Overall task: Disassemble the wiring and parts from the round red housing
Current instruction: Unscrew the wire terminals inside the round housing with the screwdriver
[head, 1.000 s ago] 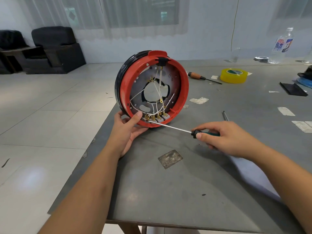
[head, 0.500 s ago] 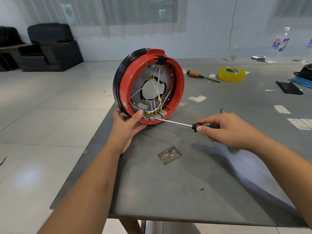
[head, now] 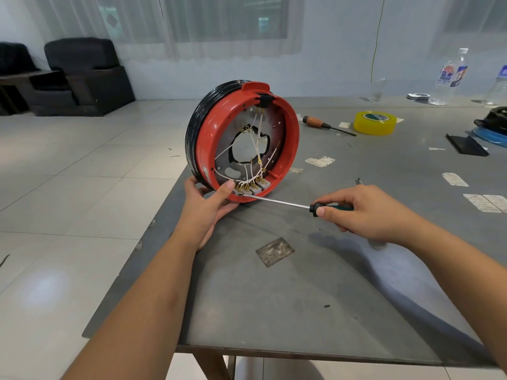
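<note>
Your left hand (head: 209, 205) grips lower rim of red housing (head: 242, 138), standing on edge at desk (head: 301, 292) corner, open side toward you so wires (head: 253, 149) and terminals (head: 251, 186) show. Your right hand (head: 365, 212) grips screwdriver (head: 277, 201), tip at leftmost terminal, likely loosening screw.

Probably a workshop: scuffed grey worktable (head: 301, 297), spare screwdriver (head: 318, 122), tape roll (head: 374, 123).
</note>
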{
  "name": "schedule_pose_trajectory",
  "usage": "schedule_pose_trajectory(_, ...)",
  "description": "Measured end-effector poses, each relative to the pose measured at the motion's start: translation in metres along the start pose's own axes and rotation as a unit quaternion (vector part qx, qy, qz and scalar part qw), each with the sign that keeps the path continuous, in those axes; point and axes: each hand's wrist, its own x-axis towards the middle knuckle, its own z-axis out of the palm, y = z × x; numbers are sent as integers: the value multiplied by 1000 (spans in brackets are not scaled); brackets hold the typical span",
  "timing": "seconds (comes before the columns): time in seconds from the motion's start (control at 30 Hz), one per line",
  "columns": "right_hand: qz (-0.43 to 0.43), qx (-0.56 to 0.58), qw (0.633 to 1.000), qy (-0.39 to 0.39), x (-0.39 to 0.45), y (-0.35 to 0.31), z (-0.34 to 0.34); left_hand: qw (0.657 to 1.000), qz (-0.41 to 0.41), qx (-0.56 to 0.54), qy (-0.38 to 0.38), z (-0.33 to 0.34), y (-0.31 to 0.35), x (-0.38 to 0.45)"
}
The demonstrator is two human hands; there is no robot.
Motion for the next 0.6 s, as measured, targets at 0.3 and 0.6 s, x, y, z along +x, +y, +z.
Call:
schedule_pose_trajectory(0.3,10,-8,1000,4,0,-1,-4,1000,5,5,2,2,2,-3)
schedule_pose_trajectory(0.6,20,-15,1000,-1,-1,-7,-7,1000,14,14,1,4,3,-6)
